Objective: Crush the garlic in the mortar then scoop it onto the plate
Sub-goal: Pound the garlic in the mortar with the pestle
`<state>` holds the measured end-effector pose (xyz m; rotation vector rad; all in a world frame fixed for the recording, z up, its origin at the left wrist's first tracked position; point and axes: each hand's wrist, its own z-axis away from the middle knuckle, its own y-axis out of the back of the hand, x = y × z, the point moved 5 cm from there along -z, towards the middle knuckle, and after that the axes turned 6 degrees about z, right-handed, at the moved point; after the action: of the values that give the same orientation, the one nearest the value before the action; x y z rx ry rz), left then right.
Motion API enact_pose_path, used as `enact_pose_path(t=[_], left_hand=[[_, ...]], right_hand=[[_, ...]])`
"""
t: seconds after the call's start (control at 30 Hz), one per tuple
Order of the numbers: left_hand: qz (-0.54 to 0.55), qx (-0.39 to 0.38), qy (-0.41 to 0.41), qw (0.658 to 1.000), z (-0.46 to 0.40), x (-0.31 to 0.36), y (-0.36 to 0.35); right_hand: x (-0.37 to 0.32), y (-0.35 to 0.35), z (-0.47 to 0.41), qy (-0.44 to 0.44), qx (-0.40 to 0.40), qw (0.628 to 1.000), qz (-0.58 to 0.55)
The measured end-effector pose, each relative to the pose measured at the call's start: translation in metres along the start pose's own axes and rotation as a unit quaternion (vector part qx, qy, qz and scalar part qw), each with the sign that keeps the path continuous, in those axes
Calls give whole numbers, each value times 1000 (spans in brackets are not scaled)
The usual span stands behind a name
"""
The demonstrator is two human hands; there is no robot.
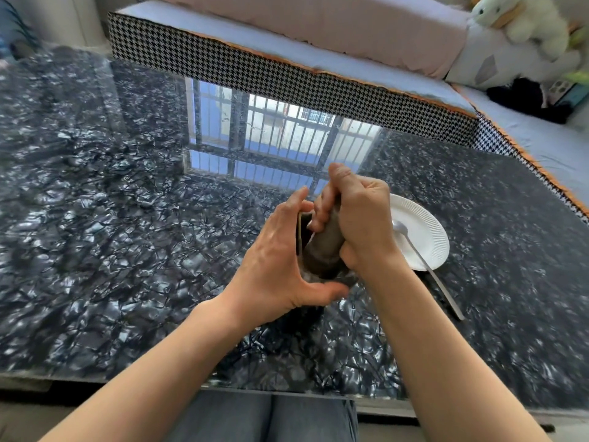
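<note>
At the near edge, grey-trousered knees sit under the glossy black marbled bench [127, 250]. Above them, the left hand [274, 266] cups the near-left side of a dark grey stone mortar [345, 277], thumb curled along its near rim and fingers round the far side, a holding grip. The right hand [360, 218] makes a tight fist-like grip round a brownish-grey stone pestle [325, 247], which tilts down into the mortar. The garlic is hidden inside the bowl by hands and pestle. Just right of the mortar lies a white fluted paper plate [427, 237], with a silver metal spoon [424, 260] whose bowl rests on it and whose handle runs off toward the near right. Far behind stands a houndstooth-edged sofa [255, 62] with a white plush toy [526, 23].
</note>
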<state>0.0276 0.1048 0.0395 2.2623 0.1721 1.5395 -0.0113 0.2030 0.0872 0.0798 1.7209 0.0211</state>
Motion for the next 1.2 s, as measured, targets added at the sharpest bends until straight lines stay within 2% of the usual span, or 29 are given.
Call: enact_pose_path(t=[0.1, 0.17, 0.27, 0.4, 0.47, 0.57, 0.63, 0.73, 0.8, 0.9, 0.97, 1.07, 1.13, 1.2], left_hand=[[0, -3, -1, 1000, 0, 2, -1], [7, -2, 0, 1000, -2, 3, -1], [13, 10, -1, 1000, -2, 4, 0], [5, 14, -6, 1000, 1, 5, 1], [8, 17, -6, 1000, 1, 4, 0], [9, 15, -8, 1000, 0, 4, 0], [6, 12, -10, 1000, 0, 3, -1], [-5, 13, -14, 1000, 1, 5, 0], [-4, 10, -9, 1000, 0, 5, 0], [5, 9, -7, 1000, 0, 4, 0], [6, 5, -10, 1000, -1, 3, 0], [3, 9, -13, 1000, 0, 4, 0], [8, 8, -17, 1000, -2, 5, 0], [15, 14, -26, 999, -2, 5, 0]], right_hand=[[-17, 3, 0, 40, -9, 999, -34], [-9, -4, 5, 68, -17, 997, 11], [1, -12, 5, 51, -16, 996, 75], [-23, 9, -5, 45, 24, 998, -41], [-17, 9, -3, 58, 17, 998, -26], [6, -7, 4, 26, -14, 999, 31], [0, -7, 1, 18, -16, 1000, 19], [-22, 7, -7, 54, 13, 998, -26], [-16, 5, -2, 85, 11, 996, 31], [2, -8, 6, 58, -13, 995, 85], [-8, -4, 4, 48, -7, 997, 53], [-29, 4, -2, 85, -2, 996, 0], [-16, -3, 1, 95, -17, 994, 60], [1, -12, 5, 59, -30, 993, 100]])
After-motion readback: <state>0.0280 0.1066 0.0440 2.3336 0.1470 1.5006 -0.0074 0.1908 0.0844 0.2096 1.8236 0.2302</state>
